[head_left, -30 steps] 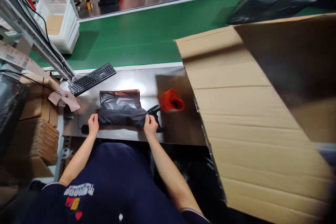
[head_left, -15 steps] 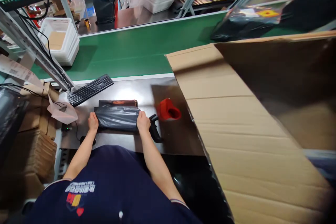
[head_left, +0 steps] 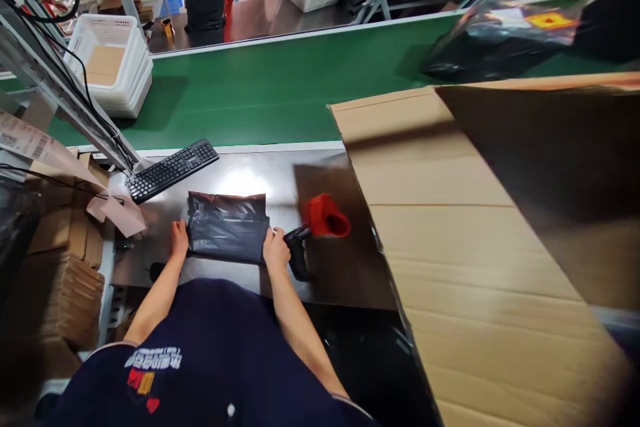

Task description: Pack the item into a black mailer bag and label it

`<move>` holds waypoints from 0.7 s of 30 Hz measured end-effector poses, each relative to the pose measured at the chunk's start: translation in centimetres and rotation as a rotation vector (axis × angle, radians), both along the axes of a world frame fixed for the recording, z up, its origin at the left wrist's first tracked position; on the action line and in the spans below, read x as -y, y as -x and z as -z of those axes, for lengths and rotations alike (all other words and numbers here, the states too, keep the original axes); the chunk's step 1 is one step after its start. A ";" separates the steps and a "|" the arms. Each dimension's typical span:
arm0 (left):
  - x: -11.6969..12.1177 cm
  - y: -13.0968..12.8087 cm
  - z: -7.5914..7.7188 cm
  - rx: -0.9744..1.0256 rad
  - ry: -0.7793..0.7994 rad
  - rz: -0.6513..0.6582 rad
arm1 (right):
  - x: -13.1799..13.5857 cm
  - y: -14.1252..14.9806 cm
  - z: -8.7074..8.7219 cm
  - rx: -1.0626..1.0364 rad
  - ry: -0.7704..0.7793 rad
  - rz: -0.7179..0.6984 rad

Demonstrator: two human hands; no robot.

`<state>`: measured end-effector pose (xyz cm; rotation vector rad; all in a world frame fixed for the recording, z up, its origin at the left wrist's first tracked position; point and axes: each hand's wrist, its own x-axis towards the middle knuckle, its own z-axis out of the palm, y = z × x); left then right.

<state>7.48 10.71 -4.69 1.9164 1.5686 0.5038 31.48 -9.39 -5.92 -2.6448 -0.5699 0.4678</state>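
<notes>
A black plastic mailing bag (head_left: 227,230) lies on the metal table in front of me, its upper edge spread out away from me. My left hand (head_left: 180,238) is at its left edge, fingers closed on the side of the bag. On the opposite edge my right hand (head_left: 276,248) grips the bag with thumb and fingers. Just right of that hand lies a black handheld scanner (head_left: 299,257). Beside the scanner is a red tape dispenser-like object (head_left: 327,215), whose exact kind I cannot make out.
A black keyboard (head_left: 173,169) lies behind the bag to the left. A green conveyor belt (head_left: 250,90) runs across the back, with stacked white baskets (head_left: 113,70) on it. A large cardboard box (head_left: 450,247) borders the right side. Folded cartons (head_left: 75,293) stand at left.
The bag's upper part now lies flatter and more spread out. Both hands stay at its sides and sit slightly lower. The camera view has shifted a little.
</notes>
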 end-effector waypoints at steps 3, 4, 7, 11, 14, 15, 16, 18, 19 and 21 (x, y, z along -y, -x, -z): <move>2.3 -1.1 -1.7 -0.058 -0.104 0.131 | -0.6 1.7 -1.3 0.160 -0.136 -0.148; 3.0 -1.9 -2.1 -0.098 -0.147 0.263 | -1.3 2.5 -1.6 0.211 -0.180 -0.256; 4.5 -4.8 -2.6 -0.277 -0.205 0.613 | -4.1 4.5 -2.0 0.215 -0.165 -0.536; 4.0 -5.5 -1.4 -0.429 -0.098 0.532 | -5.4 4.8 -0.7 0.161 -0.054 -0.511; 3.2 -4.0 -0.2 -0.441 -0.011 0.393 | -4.5 3.9 0.5 0.122 -0.065 -0.396; 3.0 -3.5 0.0 -0.438 0.002 0.381 | -4.3 3.5 0.8 0.097 -0.085 -0.368; 3.0 -3.2 0.3 -0.434 0.006 0.388 | -4.1 3.2 1.0 0.068 -0.104 -0.331; 3.2 -3.0 0.5 -0.429 0.010 0.401 | -4.0 2.4 1.0 0.001 -0.112 -0.227; 3.3 -2.9 0.5 -0.429 0.024 0.393 | -4.0 2.0 0.8 -0.036 -0.101 -0.177; 3.6 -2.5 -0.1 -0.429 0.066 0.352 | -3.3 1.1 0.2 -0.087 -0.099 -0.138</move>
